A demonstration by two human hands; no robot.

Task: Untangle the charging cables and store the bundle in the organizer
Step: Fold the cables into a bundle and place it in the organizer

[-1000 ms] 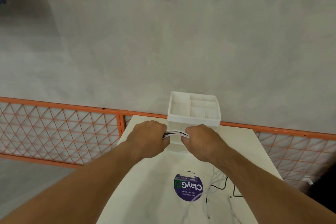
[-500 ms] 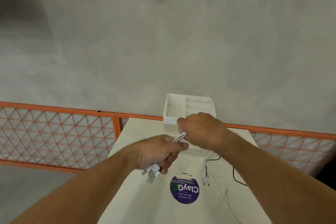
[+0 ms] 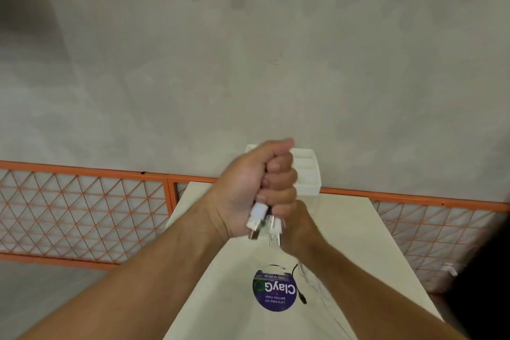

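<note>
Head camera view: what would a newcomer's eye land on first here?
The left hand, a fist in the middle of the frame, grips the charging cables, whose white plug ends poke out below it, with the right hand tucked just beneath. Next comes the round purple sticker on the white table nearer the camera, then the white organizer at the far end, half hidden behind the fist.

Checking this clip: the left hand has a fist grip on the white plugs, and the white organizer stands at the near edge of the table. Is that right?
Not quite. The head view shows the organizer at the far edge of the table, behind the raised left hand, not at the near edge. The rest holds: the left hand has a fist grip on the white plugs.
</note>
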